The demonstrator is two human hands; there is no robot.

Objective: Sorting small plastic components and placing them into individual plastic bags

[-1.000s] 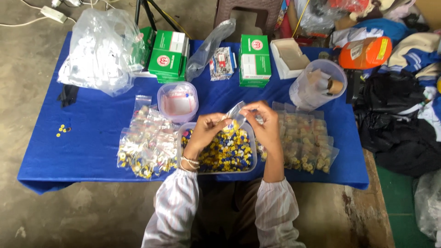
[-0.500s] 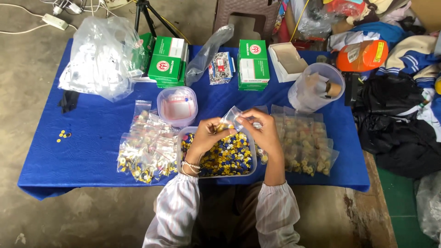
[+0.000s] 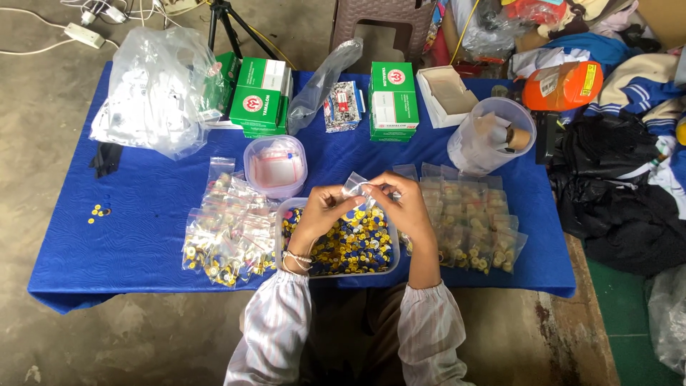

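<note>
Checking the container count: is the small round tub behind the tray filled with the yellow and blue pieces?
No, the small round tub holds only clear little bags, while the pieces fill the tray.

left hand [image 3: 325, 211] raised, fingers pinched | right hand [image 3: 400, 200] raised, fingers pinched | fingertips meeting

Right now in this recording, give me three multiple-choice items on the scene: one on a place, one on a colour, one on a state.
1. Where does the clear rectangular tub of yellow and blue pieces sit?
A. Under both hands
B. At the table's far left edge
C. On the floor

2. What colour is the tablecloth?
A. Red
B. Blue
C. White

3. What holds the small clear plastic bag?
A. It lies flat on the table
B. Left hand alone
C. Left hand and right hand together

Answers: 1 A, the tub lies directly beneath the hands. 2 B, blue cloth covers the table. 3 C, fingers of both hands pinch the raised bag.
</note>
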